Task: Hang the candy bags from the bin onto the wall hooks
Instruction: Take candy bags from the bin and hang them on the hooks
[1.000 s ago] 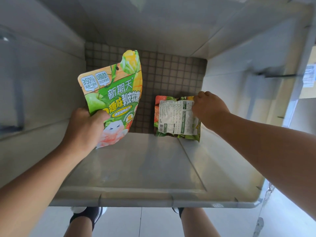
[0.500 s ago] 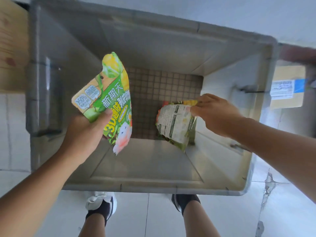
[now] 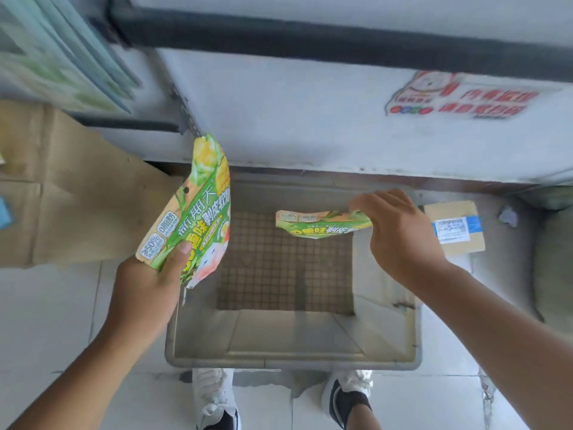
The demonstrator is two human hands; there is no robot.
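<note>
Over the grey plastic bin (image 3: 291,363), my left hand (image 3: 145,293) grips one green-and-yellow printed candy bag (image 3: 198,212) by its lower edge — my right hand (image 3: 400,231) pinches a second such bag (image 3: 319,225). I'd keep fingers off the hang holes (image 3: 186,190); hooks aren't in view.

One camera, worn on the person's head, gave the only view. It looked steeply down and a little forward, almost straight over the open top of the grey bin (image 3: 291,358) at mid-frame. The person's own shoes (image 3: 214,395) lay at the bottom edge, on the tiled floor (image 3: 46,321). Both forearms entered from the lower corners. The left hand (image 3: 145,293) with the upright bag (image 3: 198,212) and the right hand (image 3: 400,237) with the flat bag (image 3: 322,223) sat close under the lens. The foot of the wall (image 3: 310,119) crossed the top.
</note>
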